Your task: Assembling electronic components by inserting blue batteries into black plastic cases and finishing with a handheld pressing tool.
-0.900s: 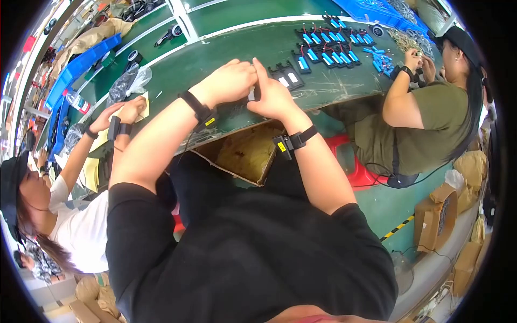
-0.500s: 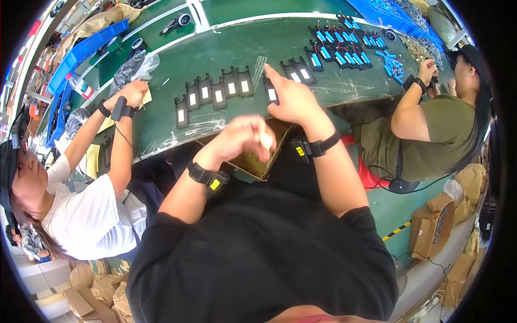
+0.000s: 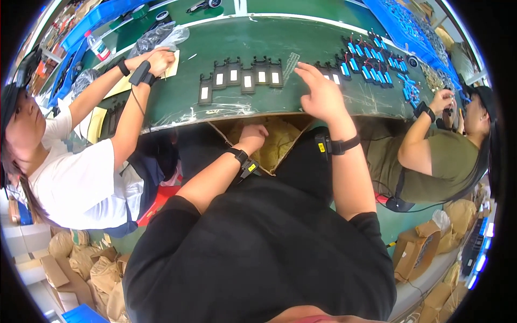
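My right hand (image 3: pixel 325 97) is above the green worktable with fingers stretched forward and thumb apart. Just beyond it, black plastic cases with white labels (image 3: pixel 336 79) are partly hidden by the hand. My left hand (image 3: pixel 253 138) is low at the table's near edge, over an open cardboard box (image 3: pixel 295 141) lined with brown paper. Its fingers bend down and their tips are hidden, so I cannot tell whether it holds anything. Several more black cases (image 3: pixel 247 82) stand in a loose row left of my right hand. A clear plastic strip (image 3: pixel 291 65) lies beside that row.
At the right are black cases with blue cylindrical cells (image 3: pixel 371 70) and a loose heap of blue cells (image 3: pixel 410 90). Blue bins (image 3: pixel 401 29) line the far side. Co-workers work close by: one in a white shirt (image 3: pixel 81 167) left, one in olive (image 3: pixel 431 145) right.
My left hand has moved down to the box; the pale bit at its fingertips no longer shows. The case beside my right hand is out of sight. The whole view has shifted.
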A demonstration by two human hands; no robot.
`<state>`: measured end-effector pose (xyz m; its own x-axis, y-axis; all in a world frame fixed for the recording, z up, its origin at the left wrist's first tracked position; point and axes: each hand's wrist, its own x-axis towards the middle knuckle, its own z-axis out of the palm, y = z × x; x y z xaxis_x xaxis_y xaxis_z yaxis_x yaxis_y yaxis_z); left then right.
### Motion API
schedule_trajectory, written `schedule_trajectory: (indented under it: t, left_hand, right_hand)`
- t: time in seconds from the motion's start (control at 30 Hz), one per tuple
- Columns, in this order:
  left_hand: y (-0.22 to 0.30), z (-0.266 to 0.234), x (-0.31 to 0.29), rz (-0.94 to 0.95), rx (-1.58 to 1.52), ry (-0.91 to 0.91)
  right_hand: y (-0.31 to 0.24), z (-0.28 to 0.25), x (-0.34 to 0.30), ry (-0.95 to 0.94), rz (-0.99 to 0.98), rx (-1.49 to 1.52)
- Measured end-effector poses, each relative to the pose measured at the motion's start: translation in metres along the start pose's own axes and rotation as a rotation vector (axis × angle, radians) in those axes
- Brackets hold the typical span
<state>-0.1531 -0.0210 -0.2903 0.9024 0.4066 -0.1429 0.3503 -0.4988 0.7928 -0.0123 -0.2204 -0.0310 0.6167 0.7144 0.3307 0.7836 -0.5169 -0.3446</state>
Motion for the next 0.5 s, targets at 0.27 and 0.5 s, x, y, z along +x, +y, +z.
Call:
schedule_trajectory:
  t: [0.27,0.5]
  left_hand:
    - [0.027,-0.023,-0.001,0.367,0.668,-0.174]
    - [0.045,-0.048,-0.007,0.334,0.74,-0.236]
  right_hand:
    - [-0.03,0.044,0.042,-0.056,0.044,0.054]
    - [-0.018,0.058,0.032,0.088,0.027,0.092]
